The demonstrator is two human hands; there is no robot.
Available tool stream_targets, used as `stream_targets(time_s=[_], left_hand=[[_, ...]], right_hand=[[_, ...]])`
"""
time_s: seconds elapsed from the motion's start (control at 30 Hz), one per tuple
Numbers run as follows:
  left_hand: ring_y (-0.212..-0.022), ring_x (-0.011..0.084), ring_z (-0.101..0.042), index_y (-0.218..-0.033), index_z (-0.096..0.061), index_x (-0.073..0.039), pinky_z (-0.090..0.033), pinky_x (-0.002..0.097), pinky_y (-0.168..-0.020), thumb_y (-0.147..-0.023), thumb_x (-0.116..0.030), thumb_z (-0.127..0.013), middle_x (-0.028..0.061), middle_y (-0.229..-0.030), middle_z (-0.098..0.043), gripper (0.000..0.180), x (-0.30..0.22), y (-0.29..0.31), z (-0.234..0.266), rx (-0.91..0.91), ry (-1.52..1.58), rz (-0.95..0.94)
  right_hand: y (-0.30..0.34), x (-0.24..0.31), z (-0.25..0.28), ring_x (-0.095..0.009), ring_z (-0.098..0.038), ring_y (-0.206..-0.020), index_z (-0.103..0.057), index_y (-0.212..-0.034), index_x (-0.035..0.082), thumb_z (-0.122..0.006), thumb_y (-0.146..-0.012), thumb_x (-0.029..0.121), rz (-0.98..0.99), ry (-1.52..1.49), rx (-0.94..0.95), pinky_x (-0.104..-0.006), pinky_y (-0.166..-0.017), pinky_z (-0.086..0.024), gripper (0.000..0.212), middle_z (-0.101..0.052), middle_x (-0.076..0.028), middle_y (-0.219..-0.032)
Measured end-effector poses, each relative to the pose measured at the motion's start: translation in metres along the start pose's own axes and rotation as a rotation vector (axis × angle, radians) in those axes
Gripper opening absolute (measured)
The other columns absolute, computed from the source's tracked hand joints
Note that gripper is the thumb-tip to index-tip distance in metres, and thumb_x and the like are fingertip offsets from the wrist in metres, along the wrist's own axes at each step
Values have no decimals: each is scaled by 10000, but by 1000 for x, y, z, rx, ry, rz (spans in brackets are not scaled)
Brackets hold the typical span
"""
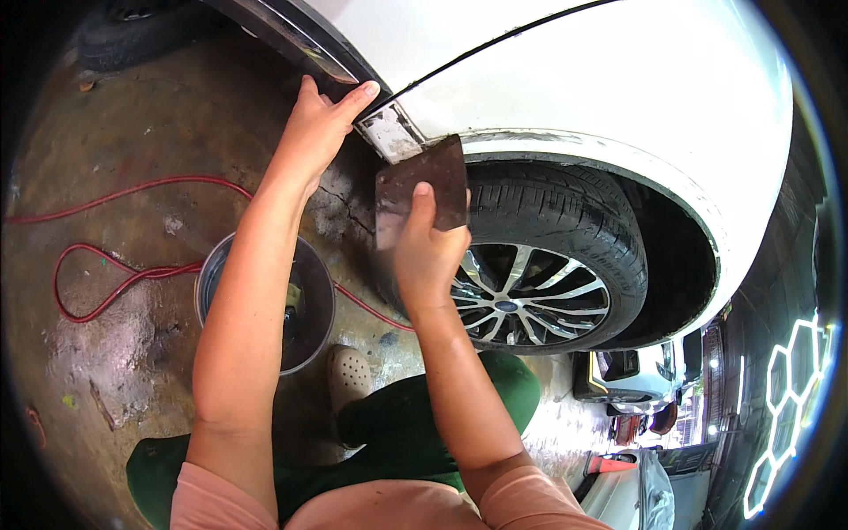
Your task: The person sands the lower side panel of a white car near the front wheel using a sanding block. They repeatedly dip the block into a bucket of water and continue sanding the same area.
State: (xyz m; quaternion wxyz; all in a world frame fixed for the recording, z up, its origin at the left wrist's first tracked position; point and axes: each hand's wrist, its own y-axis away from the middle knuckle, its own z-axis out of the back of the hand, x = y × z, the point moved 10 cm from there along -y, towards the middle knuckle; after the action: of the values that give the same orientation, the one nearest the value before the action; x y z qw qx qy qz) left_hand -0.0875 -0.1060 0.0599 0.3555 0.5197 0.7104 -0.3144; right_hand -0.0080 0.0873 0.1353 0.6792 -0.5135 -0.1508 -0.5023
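My left hand (320,128) grips the lower edge of the white car's dark sill trim (331,64), thumb and forefinger spread; its other fingers are hidden. My right hand (428,252) holds a dark, flat, stiff-looking sheet (424,177), thumb on its near face and fingers behind it. I cannot make out exactly what kind of sheet it is. Its upper edge reaches the scuffed corner (393,132) of the white body panel, at the front of the wheel arch lip (539,141). Just right of the sheet is the tyre (565,203) with its multi-spoke wheel (503,306).
A dark bucket (318,331) with a cloth-like thing inside stands below my left forearm. A red hose (132,190) loops over the wet, stained floor (106,353). A loose tyre (132,40) lies far left. Another car (632,375) stands beyond, right.
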Motion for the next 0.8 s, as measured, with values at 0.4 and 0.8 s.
stream_targets(time_s=[0.4, 0.8], left_hand=[[-1391, 304, -508, -1581, 0, 168, -472, 378, -1090, -893, -480, -807, 327, -1489, -472, 1242, 4, -4, 6, -27, -48, -12], [-1360, 286, -534, -1582, -17, 167, -483, 375, -1070, -891, -472, -812, 303, -1463, -507, 1232, -4, -1, -5, -22, 60, -97]], right_hand=[[-12, 15, 18, -185, -696, -819, -603, -1099, -65, -601, -1065, 207, 25, -174, -78, -314, -684, -531, 274, -729, -94, -925], [-1, -2, 13, -172, -703, -727, -614, -1095, -53, -591, -1066, 193, 208, 330, -88, -326, -617, -543, 249, -740, -120, -881]])
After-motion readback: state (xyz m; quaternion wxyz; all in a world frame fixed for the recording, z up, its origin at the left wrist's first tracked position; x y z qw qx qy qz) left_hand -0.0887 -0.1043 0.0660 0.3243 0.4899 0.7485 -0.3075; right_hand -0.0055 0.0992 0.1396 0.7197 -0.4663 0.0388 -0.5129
